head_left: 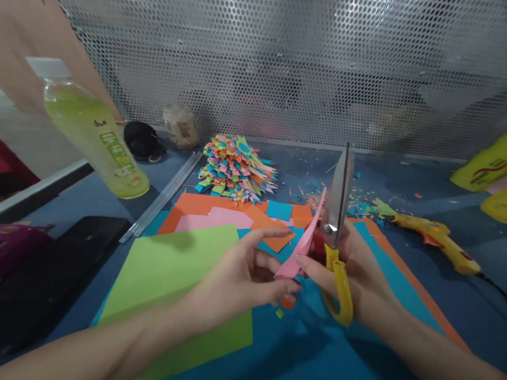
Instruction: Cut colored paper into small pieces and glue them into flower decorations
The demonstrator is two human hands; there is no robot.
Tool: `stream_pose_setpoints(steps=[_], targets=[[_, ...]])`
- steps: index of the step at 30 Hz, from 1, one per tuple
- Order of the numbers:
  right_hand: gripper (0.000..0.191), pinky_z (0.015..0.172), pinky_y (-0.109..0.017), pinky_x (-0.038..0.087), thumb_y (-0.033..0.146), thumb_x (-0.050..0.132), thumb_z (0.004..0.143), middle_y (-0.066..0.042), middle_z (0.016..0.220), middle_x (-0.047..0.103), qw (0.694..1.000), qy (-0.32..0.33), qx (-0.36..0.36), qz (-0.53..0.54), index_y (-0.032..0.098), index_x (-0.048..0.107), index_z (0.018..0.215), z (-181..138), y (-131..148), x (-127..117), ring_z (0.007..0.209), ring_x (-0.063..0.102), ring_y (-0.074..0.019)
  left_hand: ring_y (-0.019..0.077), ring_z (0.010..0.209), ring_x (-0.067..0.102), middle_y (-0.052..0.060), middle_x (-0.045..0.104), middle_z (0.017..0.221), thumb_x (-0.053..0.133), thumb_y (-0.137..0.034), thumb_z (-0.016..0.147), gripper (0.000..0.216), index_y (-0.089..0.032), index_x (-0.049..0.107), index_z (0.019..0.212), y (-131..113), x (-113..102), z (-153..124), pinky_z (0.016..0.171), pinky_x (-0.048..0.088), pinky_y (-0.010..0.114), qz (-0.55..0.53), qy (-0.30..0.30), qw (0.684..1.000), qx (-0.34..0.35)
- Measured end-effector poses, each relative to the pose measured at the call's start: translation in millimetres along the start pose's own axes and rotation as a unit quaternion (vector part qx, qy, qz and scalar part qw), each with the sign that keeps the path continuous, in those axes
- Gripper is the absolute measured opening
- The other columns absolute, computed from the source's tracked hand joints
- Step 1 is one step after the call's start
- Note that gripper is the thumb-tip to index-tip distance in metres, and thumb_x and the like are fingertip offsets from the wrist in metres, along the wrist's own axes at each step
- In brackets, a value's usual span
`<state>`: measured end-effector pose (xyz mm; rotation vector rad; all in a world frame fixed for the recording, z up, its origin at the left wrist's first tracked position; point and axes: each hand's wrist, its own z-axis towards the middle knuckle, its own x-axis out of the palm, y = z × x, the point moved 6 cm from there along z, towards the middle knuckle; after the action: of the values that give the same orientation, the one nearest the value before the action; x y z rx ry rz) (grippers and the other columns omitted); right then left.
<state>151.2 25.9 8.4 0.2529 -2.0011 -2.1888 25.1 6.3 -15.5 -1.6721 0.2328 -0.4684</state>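
Note:
A narrow, pointed piece of pink paper [302,249] is pinched at its lower end by my left hand [247,271], whose index finger is stretched out. My right hand [361,269] holds a pair of scissors [337,214] with yellow and red handles, the blades together and pointing up. The right hand's fingertip touches the pink paper's edge. Beneath both hands lie a lime-green sheet [177,266] and a large blue sheet [293,357]. Small orange, pink and blue pieces lie just beyond the hands.
A colourful folded-paper cone [237,168] stands at the back. Paper scraps [360,204] and a yellow glue gun [438,237] lie to the right, near yellow bottles [492,162]. Clear glue sticks [163,197], a green drink bottle [93,133] and a black phone-like slab [67,269] are left.

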Motion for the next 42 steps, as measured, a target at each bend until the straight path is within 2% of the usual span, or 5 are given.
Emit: stream_pose_setpoints(steps=[13, 21, 32, 37, 42], targets=[[0.036, 0.049, -0.025, 0.045, 0.023, 0.074, 0.063, 0.007, 0.062, 0.056, 1.0, 0.01, 0.014, -0.007, 0.025, 0.041, 0.078, 2, 1, -2, 0.051, 0.054, -0.0109, 0.0192, 0.071, 0.072, 0.005, 0.076, 0.078, 0.067, -0.018, 0.079, 0.055, -0.02, 0.041, 0.127, 4, 1, 0, 0.055, 0.058, 0.025, -0.039, 0.035, 0.998, -0.029], [0.032, 0.046, -0.025, 0.041, 0.022, 0.07, 0.062, 0.007, 0.057, 0.051, 0.998, -0.037, 0.004, -0.054, 0.026, 0.041, 0.076, 1, 1, -8, 0.047, 0.05, -0.0115, 0.0188, 0.071, 0.073, 0.004, 0.076, 0.075, 0.068, -0.013, 0.076, 0.06, -0.02, 0.04, 0.128, 2, 2, 0, 0.056, 0.057, 0.023, -0.058, 0.042, 0.997, -0.028], [0.035, 0.054, -0.024, 0.045, 0.019, 0.072, 0.063, 0.007, 0.063, 0.055, 1.0, -0.006, -0.002, -0.007, 0.024, 0.04, 0.077, 6, 6, -8, 0.055, 0.054, -0.0111, 0.0168, 0.062, 0.071, 0.001, 0.072, 0.07, 0.072, -0.016, 0.074, 0.047, -0.017, 0.049, 0.114, 0, -2, 4, 0.053, 0.057, 0.024, -0.08, 0.024, 0.996, 0.009], [0.045, 0.058, -0.025, 0.046, 0.02, 0.077, 0.061, 0.007, 0.069, 0.057, 0.998, 0.031, 0.013, 0.054, 0.025, 0.037, 0.079, 5, -4, -2, 0.059, 0.056, -0.0114, 0.0172, 0.061, 0.07, 0.001, 0.07, 0.067, 0.065, -0.031, 0.08, 0.034, -0.015, 0.051, 0.107, 1, -4, 7, 0.051, 0.058, 0.026, -0.099, 0.012, 0.995, -0.004], [0.044, 0.055, -0.024, 0.045, 0.025, 0.08, 0.057, 0.007, 0.068, 0.055, 0.998, 0.026, 0.006, 0.054, 0.025, 0.04, 0.077, 4, -2, -3, 0.058, 0.053, -0.0104, 0.0139, 0.06, 0.069, 0.0, 0.069, 0.07, 0.076, -0.023, 0.068, 0.034, -0.015, 0.054, 0.093, 4, -8, 8, 0.048, 0.055, 0.02, -0.093, -0.014, 0.995, 0.013]])
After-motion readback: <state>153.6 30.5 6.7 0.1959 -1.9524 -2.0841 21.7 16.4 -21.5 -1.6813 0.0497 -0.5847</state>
